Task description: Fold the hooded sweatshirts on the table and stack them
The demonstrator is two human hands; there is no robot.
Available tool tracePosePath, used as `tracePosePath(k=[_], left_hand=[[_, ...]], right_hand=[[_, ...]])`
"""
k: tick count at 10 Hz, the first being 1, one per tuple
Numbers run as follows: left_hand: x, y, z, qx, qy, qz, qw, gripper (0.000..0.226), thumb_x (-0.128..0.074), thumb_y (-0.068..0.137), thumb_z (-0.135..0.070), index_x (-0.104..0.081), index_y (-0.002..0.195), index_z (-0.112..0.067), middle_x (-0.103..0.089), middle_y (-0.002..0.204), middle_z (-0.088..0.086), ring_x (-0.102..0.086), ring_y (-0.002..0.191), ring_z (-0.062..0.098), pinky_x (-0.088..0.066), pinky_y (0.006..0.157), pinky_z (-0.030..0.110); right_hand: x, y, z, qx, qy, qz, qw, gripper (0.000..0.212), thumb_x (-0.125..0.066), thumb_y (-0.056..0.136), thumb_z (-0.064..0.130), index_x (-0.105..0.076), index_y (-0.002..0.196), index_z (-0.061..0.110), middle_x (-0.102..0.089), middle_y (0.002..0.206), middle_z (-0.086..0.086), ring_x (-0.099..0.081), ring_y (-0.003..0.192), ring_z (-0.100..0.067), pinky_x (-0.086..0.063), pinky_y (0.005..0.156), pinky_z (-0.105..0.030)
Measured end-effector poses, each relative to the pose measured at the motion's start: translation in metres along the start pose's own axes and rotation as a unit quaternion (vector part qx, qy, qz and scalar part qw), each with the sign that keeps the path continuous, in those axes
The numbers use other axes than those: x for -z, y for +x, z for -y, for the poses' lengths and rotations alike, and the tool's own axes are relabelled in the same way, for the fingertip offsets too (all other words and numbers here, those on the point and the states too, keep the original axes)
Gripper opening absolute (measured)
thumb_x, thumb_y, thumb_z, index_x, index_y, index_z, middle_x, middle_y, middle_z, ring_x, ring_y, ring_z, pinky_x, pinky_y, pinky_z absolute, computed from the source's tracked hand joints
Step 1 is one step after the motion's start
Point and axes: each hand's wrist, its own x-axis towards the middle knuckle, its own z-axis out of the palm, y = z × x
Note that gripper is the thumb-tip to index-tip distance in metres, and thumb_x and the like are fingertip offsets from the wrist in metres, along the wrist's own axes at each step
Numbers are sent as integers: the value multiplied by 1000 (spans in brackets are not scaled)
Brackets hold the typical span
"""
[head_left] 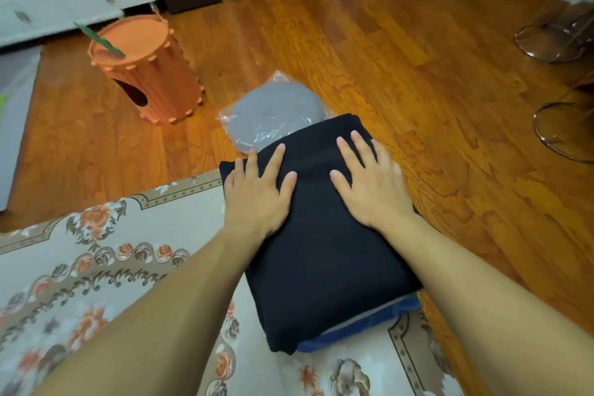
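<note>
Two hands lie flat on a folded black sweatshirt (324,235), with the fingers straight and spread. The left hand (257,190) presses near the far left corner of the cloth, and the right hand (369,183) presses near the far right side; neither hand grips anything, both only rest on the top with open palms. The black sweatshirt is folded into a thick rectangle and it sits on top of a blue garment (360,328), of which only a narrow edge shows at the near right side. The pile rests at the edge of a flowered cloth (96,267), and its far part reaches out over the wooden floor (418,74). Just behind the pile a round gray cushion (273,112) in a clear plastic bag lies on the floor, partly hidden by the black cloth. Further left an orange felt barrel (148,71) stands on the floor, well apart from the pile.
</note>
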Motion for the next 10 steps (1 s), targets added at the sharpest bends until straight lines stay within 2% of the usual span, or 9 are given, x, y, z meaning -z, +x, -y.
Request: tracePosePath(k=[1, 2, 3, 4, 6, 7, 8, 9, 10], left_hand=[[13, -31, -19, -33, 68, -49, 996, 66, -17, 100, -66, 2, 159, -44, 11, 170, 6, 18, 154, 35, 10, 121, 60], [3, -82, -30, -17, 53, -36, 998, 67, -12, 97, -69, 7, 157, -46, 24, 167, -2, 30, 150, 32, 10, 118, 67], [-14, -86, -24, 23, 60, 1, 998, 66, -9, 97, -69, 9, 157, -47, 33, 163, -5, 35, 148, 31, 0, 116, 72], [-23, -79, -22, 18, 72, -12, 997, 66, -11, 98, -67, 8, 157, -47, 31, 164, -2, 31, 149, 34, -5, 115, 74], [-28, -79, -30, 11, 63, 2, 998, 67, -14, 97, -66, 10, 156, -47, 35, 162, -2, 36, 147, 33, -3, 115, 73], [-18, -74, -22, 0, 29, 52, 998, 67, -16, 96, -70, 9, 155, -51, 37, 161, -7, 37, 147, 29, -2, 117, 71], [11, -71, -4, -38, 39, 150, 987, 69, -25, 95, -73, 6, 154, -55, 35, 162, -11, 31, 150, 27, -11, 119, 67], [69, -66, 12, -66, 100, 209, 971, 70, -39, 99, -56, -4, 159, -46, 18, 168, -6, 15, 155, 27, -17, 123, 58], [122, -75, 31, -154, 156, 128, 967, 65, -38, 101, -38, -13, 161, -31, -4, 170, 5, 0, 156, 29, -14, 125, 48]], right_hand=[[8, -1, 0, 8, -25, 21, 999, 67, -15, 99, 60, -8, 160, 32, -10, 168, 1, -15, 152, -34, -18, 121, -54], [12, -5, -1, -4, -36, 34, 999, 66, -15, 101, 57, -4, 160, 31, -5, 169, 0, -6, 153, -35, -8, 123, -56], [27, -8, 14, 10, -58, 20, 998, 67, -15, 102, 58, -1, 160, 28, 2, 169, -2, 11, 153, -36, 0, 122, -58], [40, -38, 27, 0, -24, -22, 999, 70, -14, 100, 64, -1, 160, 30, 8, 168, -1, 19, 152, -35, 11, 121, -57], [3, -58, -4, -69, 14, 84, 994, 69, -8, 98, 67, 12, 157, 38, 22, 165, 7, 24, 151, -30, -5, 123, -56], [12, -54, 3, -59, 2, 116, 991, 69, -9, 99, 66, 15, 157, 38, 25, 164, 7, 25, 150, -31, 1, 123, -55], [37, -48, 11, -78, -46, 194, 977, 69, -11, 99, 66, 17, 156, 38, 28, 163, 6, 26, 150, -33, 8, 121, -58], [88, -49, 41, -87, -89, 231, 965, 70, -15, 100, 66, 12, 158, 37, 28, 163, 2, 27, 148, -37, 12, 119, -60], [129, -77, 79, -69, -91, 190, 975, 71, -20, 102, 62, 12, 158, 34, 31, 162, -2, 29, 147, -38, 10, 120, -60]])
